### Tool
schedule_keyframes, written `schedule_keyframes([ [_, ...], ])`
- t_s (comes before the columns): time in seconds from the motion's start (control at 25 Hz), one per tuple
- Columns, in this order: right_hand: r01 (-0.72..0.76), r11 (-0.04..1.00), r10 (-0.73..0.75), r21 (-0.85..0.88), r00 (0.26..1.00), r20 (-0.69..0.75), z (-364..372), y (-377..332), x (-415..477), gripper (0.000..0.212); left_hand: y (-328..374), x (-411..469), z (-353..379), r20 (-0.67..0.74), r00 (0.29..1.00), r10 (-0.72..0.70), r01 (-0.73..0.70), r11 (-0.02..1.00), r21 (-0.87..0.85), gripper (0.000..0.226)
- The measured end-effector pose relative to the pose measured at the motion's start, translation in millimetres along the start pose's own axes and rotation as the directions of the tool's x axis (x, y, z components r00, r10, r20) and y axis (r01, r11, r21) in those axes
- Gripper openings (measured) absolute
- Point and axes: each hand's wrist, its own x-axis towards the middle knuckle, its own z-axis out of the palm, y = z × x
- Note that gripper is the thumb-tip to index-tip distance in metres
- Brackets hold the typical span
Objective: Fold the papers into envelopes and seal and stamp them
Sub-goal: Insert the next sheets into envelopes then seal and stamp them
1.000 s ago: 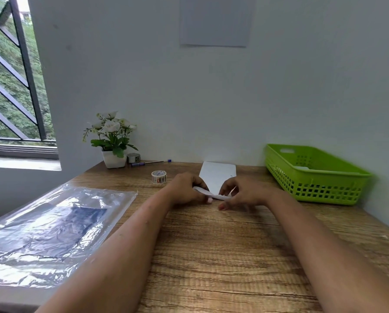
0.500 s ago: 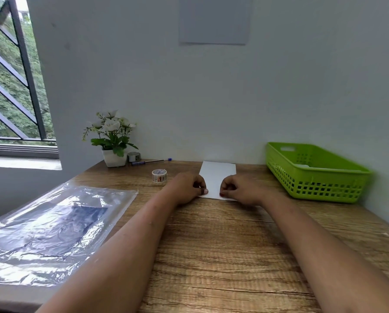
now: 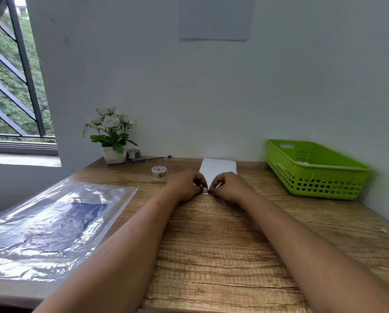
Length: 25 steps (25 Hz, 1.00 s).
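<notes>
A white paper (image 3: 218, 168) lies flat on the wooden table (image 3: 211, 256), its far end near the wall. My left hand (image 3: 186, 185) and my right hand (image 3: 230, 186) sit side by side at its near edge. Both have curled fingers, and their thumb and fingertips meet at the middle of that folded edge and pinch it down. The hands hide the near part of the paper. A small roll of patterned tape (image 3: 159, 172) stands just left of my left hand.
A green plastic basket (image 3: 315, 184) stands at the right by the wall. A crinkled clear plastic bag (image 3: 53, 222) with something dark inside covers the left side. A potted white flower (image 3: 112, 136), a small round tin (image 3: 133, 153) and a pen (image 3: 150, 158) are at the back left.
The near flap of the paper, lifted a second ago, now lies folded flat. My hands have slid inward along the edge until their fingertips meet in the middle.
</notes>
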Motion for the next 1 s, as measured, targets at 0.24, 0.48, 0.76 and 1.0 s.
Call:
schedule_keyframes([
  [0.24, -0.18, 0.976, 0.161, 0.122, 0.976, 0.149, -24, 2, -4, 0.025, -1, 1, -3, 0.032, 0.991, -0.128, 0.126, 0.99, 0.063, 0.012],
  [0.48, -0.25, 0.953, 0.215, 0.174, 0.957, 0.197, -46, 17, -13, 0.028, 0, 2, -3, 0.03, 0.987, -0.16, 0.155, 0.979, 0.133, 0.024],
  [0.76, -0.298, 0.932, 0.265, 0.207, 0.948, 0.174, -52, 18, -16, 0.015, 21, 4, 0, -0.053, 0.976, -0.212, 0.219, 0.957, 0.191, 0.05],
  [1.0, -0.257, 0.954, 0.244, 0.156, 0.965, 0.1, -43, 24, -11, 0.033, 23, 2, -12, 0.001, 0.926, -0.378, 0.369, 0.904, 0.213, 0.06],
])
